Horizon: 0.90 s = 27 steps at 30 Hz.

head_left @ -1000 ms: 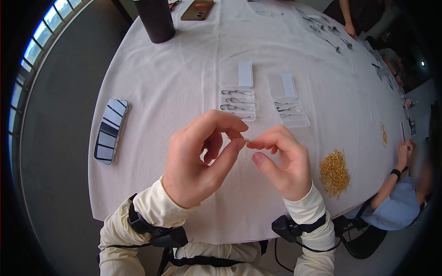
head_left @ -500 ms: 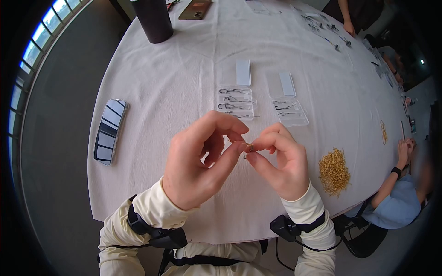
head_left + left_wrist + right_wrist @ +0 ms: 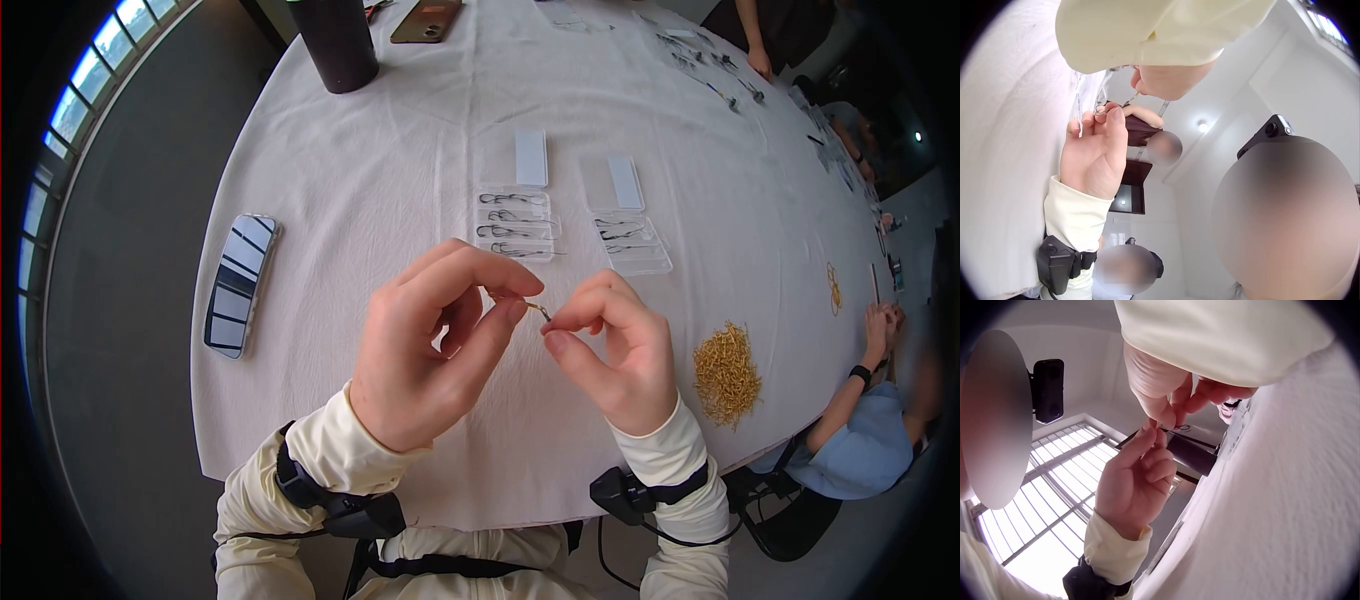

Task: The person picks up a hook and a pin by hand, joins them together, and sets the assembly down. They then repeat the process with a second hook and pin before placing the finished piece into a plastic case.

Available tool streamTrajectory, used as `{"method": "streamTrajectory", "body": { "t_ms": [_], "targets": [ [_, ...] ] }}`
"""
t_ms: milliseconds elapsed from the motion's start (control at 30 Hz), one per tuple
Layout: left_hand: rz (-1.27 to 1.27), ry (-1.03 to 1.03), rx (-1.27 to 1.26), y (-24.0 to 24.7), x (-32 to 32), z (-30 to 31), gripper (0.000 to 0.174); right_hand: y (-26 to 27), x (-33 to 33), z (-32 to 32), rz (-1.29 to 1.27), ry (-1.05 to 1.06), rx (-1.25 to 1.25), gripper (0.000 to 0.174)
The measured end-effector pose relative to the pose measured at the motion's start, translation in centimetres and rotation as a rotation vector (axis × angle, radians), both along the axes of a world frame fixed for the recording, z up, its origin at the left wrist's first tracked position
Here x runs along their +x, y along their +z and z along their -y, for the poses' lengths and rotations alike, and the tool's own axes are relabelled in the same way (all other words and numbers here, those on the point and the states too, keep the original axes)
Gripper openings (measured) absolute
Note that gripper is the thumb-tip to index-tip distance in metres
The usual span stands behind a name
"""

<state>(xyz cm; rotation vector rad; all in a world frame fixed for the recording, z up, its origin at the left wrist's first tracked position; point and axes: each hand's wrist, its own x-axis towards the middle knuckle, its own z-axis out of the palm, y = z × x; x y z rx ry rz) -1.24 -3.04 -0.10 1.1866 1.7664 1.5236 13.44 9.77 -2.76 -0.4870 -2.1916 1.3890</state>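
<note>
Close together over the table, both hands work on one small piece. Between thumb and fingers, my left hand [image 3: 430, 345] pinches a thin gold-coloured metal piece [image 3: 533, 305]. My right hand [image 3: 620, 350] pinches the darker, silvery end [image 3: 546, 316] beside it, thumb against index finger. A short stretch of the piece shows between the fingertips; the rest is hidden in the fingers. A fine dark loop [image 3: 1183, 427] shows by the fingertips in the right wrist view. To the right lies a pile of small gold-coloured metal pieces [image 3: 727, 375].
Two open clear plastic boxes, one left [image 3: 515, 225] and one right [image 3: 632, 245], hold dark thin looped pieces in compartments. A phone [image 3: 242, 285] lies at the left, a dark cup [image 3: 337, 45] and another phone [image 3: 427, 20] farther back. Other people are around the table's right side.
The right fingertips were beside the piece with the thumb apart; they closed on it and have since drawn slightly away from the left fingertips, showing more of it. The left hand barely moved.
</note>
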Motion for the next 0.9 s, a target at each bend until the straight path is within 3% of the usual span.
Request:
{"method": "streamTrajectory", "body": {
  "t_ms": [433, 900],
  "targets": [
    [0.038, -0.136, -0.053, -0.6, 0.1, -0.1, 0.026, 0.2, 0.2, -0.1, -0.037, 0.009, -0.019, 0.006],
    [0.144, -0.124, -0.068, -1.0, 0.2, -0.1, 0.016, 0.1, 0.3, -0.1, -0.077, -0.015, 0.003, 0.006]
  ]
}}
